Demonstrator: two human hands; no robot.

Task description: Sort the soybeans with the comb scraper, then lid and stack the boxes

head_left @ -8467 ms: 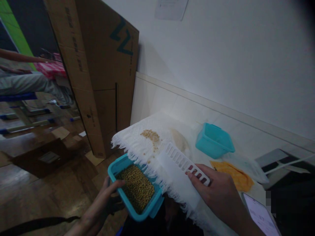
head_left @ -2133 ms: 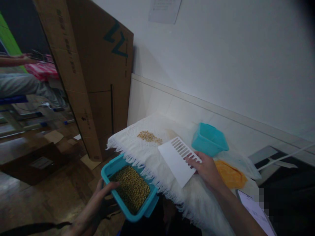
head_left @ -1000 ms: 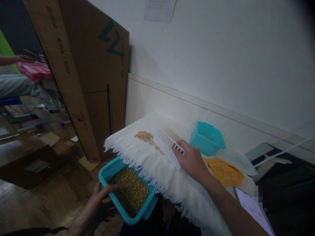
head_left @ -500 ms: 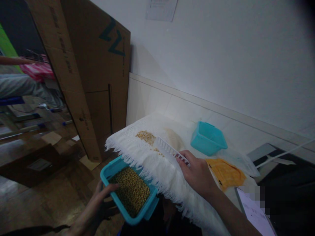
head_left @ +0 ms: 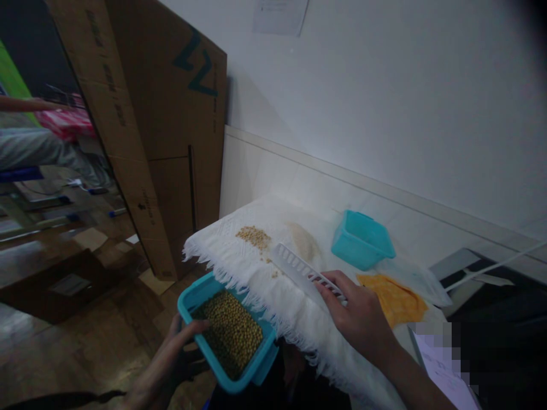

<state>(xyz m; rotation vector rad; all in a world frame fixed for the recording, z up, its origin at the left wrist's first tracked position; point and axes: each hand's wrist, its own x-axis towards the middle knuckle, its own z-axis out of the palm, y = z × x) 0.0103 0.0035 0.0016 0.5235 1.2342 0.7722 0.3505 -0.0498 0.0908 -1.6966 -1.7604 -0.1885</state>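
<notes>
My left hand is closed on the near left rim of a teal plastic bin, thumb over the edge. Yellowish beans, which look like soybeans, fill its lower part. The bin is tilted just below the fringed edge of a white cloth. A white plastic strip with a row of slots is gripped in my right hand, its far end low over the cloth. Beyond that end lies a small bean pile, with a few loose beans nearer. A pale grain heap sits behind the strip.
A second teal bin stands by the wall, near a yellow cloth and a clear lid. A tall cardboard box rises at left. Another person's arm shows far left. A tablet-like screen lies lower right.
My right hand has drawn the slotted strip right and slightly toward me, away from the bean pile. The bin in my left hand has shifted slightly right.
</notes>
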